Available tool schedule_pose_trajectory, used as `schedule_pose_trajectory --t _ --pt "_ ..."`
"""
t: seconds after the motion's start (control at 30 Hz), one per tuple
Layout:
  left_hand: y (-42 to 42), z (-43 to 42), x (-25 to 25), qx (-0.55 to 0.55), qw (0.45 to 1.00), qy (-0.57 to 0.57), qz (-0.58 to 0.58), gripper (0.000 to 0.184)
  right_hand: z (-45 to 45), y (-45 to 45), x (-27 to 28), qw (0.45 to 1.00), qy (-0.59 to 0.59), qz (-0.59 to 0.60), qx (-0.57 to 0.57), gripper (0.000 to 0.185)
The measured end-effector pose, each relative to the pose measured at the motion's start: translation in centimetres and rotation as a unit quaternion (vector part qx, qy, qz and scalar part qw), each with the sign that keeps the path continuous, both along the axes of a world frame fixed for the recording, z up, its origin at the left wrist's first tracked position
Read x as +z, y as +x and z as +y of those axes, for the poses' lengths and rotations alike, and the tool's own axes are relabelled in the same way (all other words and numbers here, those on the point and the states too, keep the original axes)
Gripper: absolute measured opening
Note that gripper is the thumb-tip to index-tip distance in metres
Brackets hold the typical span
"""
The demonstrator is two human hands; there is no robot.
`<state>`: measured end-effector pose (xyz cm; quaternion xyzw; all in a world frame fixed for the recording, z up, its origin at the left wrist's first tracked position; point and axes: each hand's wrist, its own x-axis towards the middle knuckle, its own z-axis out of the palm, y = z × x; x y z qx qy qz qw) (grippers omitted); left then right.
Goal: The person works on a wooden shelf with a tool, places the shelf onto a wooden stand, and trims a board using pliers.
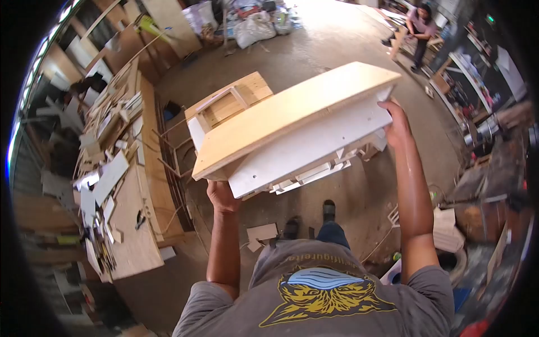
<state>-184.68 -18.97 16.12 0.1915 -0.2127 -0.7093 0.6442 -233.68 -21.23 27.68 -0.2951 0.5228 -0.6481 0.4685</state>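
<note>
A long wooden piece with a light wood top panel [297,115] and a white side board [314,143] is held up in front of me, tilted with its right end higher. My left hand [222,195] grips its lower left end, the fingers partly hidden beneath it. At the right end, my right hand [394,121] is closed round the edge of the white board. White slats and small parts [311,177] show along its lower side. Behind it is a wooden box-like piece [230,101], partly covered by the held one.
A long workbench [140,224] at the left bears wood offcuts and tools. A person [421,28] sits at the upper right. White sacks [254,31] lie at the back. Shelves and scrap wood [449,230] line the right side.
</note>
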Motion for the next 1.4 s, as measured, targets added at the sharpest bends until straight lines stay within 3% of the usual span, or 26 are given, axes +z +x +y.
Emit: schedule_pose_trajectory --t 0.1,0.13,0.23,0.47,0.57,0.77,0.87,0.97,1.07,1.4 --pt "-0.8 -0.4 -0.3 0.080 0.996 0.019 -0.047 0.078 -7.8 0.2 2.1 0.994 -0.009 0.019 0.111 0.041" --pt "-1.1 -0.6 -0.5 0.062 0.998 -0.005 -0.003 0.081 -10.5 0.5 3.3 0.991 -0.004 0.031 0.132 0.042" --pt "-3.1 -0.6 0.8 0.150 0.987 -0.025 0.049 0.078 -17.6 2.9 5.2 0.979 0.003 0.059 0.196 0.043" --pt "-4.1 -0.4 1.1 0.287 0.955 -0.072 0.036 0.072 -32.1 12.9 7.2 0.926 0.009 0.067 0.371 0.038" --pt "-3.9 -1.2 1.4 0.388 0.919 -0.036 0.053 0.080 -37.0 17.9 6.3 0.905 -0.008 0.075 0.418 0.037" --pt "-3.0 -3.8 2.8 0.291 0.932 -0.136 0.171 0.076 -45.1 26.7 4.7 0.872 0.017 0.097 0.479 0.038" --pt "-3.3 -5.1 1.3 0.349 0.914 -0.101 0.177 0.080 -48.2 30.2 3.1 0.859 0.030 0.082 0.504 0.034" --pt "-5.2 -9.0 3.1 0.499 0.861 0.007 0.097 0.083 -52.9 33.8 -0.3 0.844 0.003 0.074 0.532 0.034" --pt "-6.9 -12.2 3.4 0.553 0.821 0.037 0.135 0.082 -56.3 35.9 -2.0 0.814 0.013 0.067 0.576 0.035" --pt "-13.1 -22.9 3.9 0.621 0.781 0.064 0.007 0.084 -67.6 41.0 -5.9 0.750 0.000 0.001 0.662 0.031"
